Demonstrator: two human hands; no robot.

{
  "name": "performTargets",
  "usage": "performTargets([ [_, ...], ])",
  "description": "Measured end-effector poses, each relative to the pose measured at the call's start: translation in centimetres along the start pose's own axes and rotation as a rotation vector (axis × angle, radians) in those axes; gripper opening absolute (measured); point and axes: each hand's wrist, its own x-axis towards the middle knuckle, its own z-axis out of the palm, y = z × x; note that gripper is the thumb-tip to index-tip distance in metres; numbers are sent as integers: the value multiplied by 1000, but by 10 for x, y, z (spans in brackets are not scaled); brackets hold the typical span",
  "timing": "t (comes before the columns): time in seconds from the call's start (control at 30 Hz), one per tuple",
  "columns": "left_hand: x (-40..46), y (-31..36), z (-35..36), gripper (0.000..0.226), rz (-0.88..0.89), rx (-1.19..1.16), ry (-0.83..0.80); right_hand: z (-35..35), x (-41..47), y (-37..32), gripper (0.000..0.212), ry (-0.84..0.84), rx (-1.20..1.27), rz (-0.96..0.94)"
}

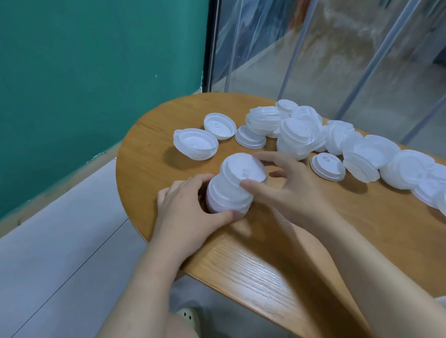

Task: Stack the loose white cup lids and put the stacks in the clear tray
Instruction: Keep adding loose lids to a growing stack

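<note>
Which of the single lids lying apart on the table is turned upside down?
The large lid farthest left, beyond the left hand: its hollow inside faces up. The others show their tops.

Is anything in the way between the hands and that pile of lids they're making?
No. The left hand grips the stack of lids and the right hand pinches its top lid. No clear tray is in view.
</note>
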Motion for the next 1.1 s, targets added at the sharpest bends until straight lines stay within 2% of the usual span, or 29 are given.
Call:
performTargets([
  [0.1,-1,3,-2,76,-13,7,-12,7,-3,-6,57,-82,-65,-30],
  [0.23,-2,5,-3,74,-18,-1,-16,12,-6,-6,50,-156,-130,-20],
  [0.6,-1,7,-5,84,-36,5,-40,13,-2,-3,53,-186,-99,-9],
  [0.77,-2,6,-6,71,-5,-26,-41,12,7,-1,57,-207,-90,-41],
  [0.8,-2,6,-5,70,0,-34,-39,12,11,-1,54,-176,-69,-40],
  [0.93,-3,4,-5,68,3,-24,-33,14,47,-5,21,-97,-29,-37],
  [1.0,-2,4,-5,67,-1,-15,-46,18,69,-5,17,-137,-95,-90],
  [1.1,-1,2,-4,71,-5,-15,-45,26,98,0,21,-211,-195,-188],
])
